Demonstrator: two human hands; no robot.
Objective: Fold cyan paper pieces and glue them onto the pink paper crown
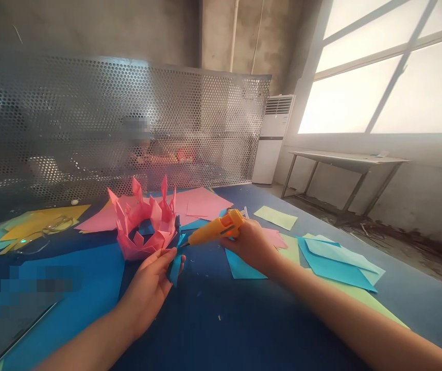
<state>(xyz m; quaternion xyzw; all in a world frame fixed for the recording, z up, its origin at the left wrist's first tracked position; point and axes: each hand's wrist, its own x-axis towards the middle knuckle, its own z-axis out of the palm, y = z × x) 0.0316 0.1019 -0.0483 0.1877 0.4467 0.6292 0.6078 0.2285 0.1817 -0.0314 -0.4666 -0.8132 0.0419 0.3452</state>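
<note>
A pink folded paper crown (143, 224) with pointed tips stands on the blue table (244, 319). My left hand (149, 286) pinches a small folded blue paper piece (175, 268) just in front of the crown's right side. My right hand (252, 242) grips an orange glue gun (217, 229), whose nozzle points left at the top of the blue piece, close to the crown's base.
Loose coloured sheets lie around: pink (201, 203) behind the crown, yellow (43, 221) at left, blue and green (337, 263) at right. A perforated metal screen (128, 118) closes off the table's far edge. A metal bench (344, 162) stands under the window.
</note>
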